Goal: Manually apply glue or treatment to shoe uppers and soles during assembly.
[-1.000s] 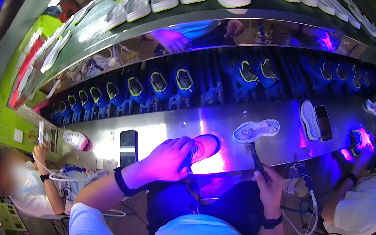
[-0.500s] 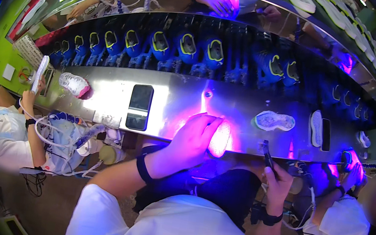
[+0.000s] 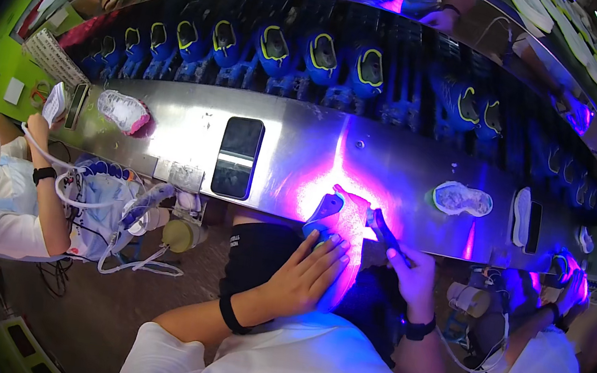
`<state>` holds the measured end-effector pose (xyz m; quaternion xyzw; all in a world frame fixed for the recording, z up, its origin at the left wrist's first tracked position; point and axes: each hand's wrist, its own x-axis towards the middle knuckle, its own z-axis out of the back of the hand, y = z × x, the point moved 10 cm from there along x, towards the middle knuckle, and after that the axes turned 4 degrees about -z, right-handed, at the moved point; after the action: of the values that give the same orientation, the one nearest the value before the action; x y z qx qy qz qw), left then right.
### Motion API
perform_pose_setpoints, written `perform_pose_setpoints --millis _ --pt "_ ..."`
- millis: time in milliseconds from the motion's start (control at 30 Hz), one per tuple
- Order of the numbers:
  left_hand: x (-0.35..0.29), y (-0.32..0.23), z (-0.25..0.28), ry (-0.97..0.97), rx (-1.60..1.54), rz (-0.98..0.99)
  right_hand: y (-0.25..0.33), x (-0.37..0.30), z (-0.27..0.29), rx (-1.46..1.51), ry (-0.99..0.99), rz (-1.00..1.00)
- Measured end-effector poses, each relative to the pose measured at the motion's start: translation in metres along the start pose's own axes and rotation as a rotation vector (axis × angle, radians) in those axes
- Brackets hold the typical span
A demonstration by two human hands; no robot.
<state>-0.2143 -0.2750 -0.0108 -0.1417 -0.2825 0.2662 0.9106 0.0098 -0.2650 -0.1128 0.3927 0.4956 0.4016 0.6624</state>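
Under a pink-violet light, a shoe [image 3: 351, 224] is held at the bench's near edge. Its blue upper shows on the left, and its underside glows pink. My left hand [image 3: 308, 269] lies across it with fingers closed against its lower part. My right hand [image 3: 412, 277] grips a dark-handled brush [image 3: 383, 231] whose tip is at the shoe's right side. Whether the tip touches the shoe I cannot tell. A pale shoe sole [image 3: 462, 199] lies on the bench to the right.
Blue shoes with yellow-green collars [image 3: 323, 55] stand in a row on a conveyor behind the metal bench [image 3: 293, 120]. A phone [image 3: 238, 156] lies left of the light, near a white-and-pink sole [image 3: 123, 112]. Co-workers sit at left [image 3: 24, 211] and right [image 3: 536, 353].
My left hand has come down and nearer to me, and the shoe has turned so its blue upper shows. My right hand has brought the brush up and left to it.
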Motion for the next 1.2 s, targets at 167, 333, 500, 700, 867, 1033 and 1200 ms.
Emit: perform_pose_setpoints --millis 167,333,500,700,867,1033,1200 --pt "-0.005 0.009 -0.003 0.051 0.018 -0.036 0.003 -0.018 -0.011 -0.041 0.05 -0.05" --pt "-0.004 0.011 -0.007 0.062 0.051 -0.068 -0.002 -0.027 0.0 -0.075 0.087 0.031" --pt "0.001 0.007 -0.013 0.11 0.108 -0.101 0.014 -0.009 0.0 -0.157 -0.005 0.055" --pt "0.008 -0.005 -0.006 0.098 0.099 -0.095 -0.007 -0.035 0.012 -0.126 0.042 -0.023" --pt "0.034 -0.024 -0.001 0.102 0.08 -0.032 0.004 -0.065 0.027 0.028 0.127 -0.039" --pt "0.059 -0.045 -0.009 0.122 0.125 -0.002 0.009 -0.076 0.048 0.08 0.106 0.002" --pt "0.087 -0.06 -0.013 0.088 0.126 0.085 0.013 -0.086 0.065 0.13 0.092 -0.009"
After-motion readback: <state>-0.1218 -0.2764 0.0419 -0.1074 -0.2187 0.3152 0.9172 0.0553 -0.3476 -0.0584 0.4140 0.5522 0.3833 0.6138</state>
